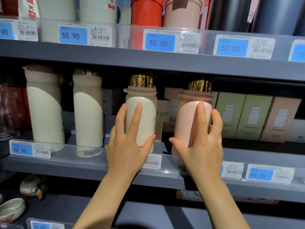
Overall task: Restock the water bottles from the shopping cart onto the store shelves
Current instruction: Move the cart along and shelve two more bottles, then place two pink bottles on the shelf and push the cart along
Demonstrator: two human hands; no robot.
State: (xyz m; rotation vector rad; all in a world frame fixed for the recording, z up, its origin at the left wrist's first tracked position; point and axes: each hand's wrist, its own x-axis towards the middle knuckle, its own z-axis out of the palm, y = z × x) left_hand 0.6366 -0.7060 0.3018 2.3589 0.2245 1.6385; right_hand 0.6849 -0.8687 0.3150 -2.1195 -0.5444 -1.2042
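The left hand (127,139) wraps the cream bottle (140,116); the right hand (200,142) wraps the pink bottle (192,119). Both look rigid, smooth, probably slippery: mid-body grips suit them.

- Blue price tags (159,42) reading 55.90, 52.00 and 52.00 sit behind a clear strip along the upper edge.
- Green product boxes (242,115) and a pink box (279,119) stand in a row at the right, each printed with a flask picture.
- A small ceramic bowl (11,209) lies at lower left, with a brownish figurine (33,185) just above it.
- Lower tags (260,174) read 52.50 and 50.50.
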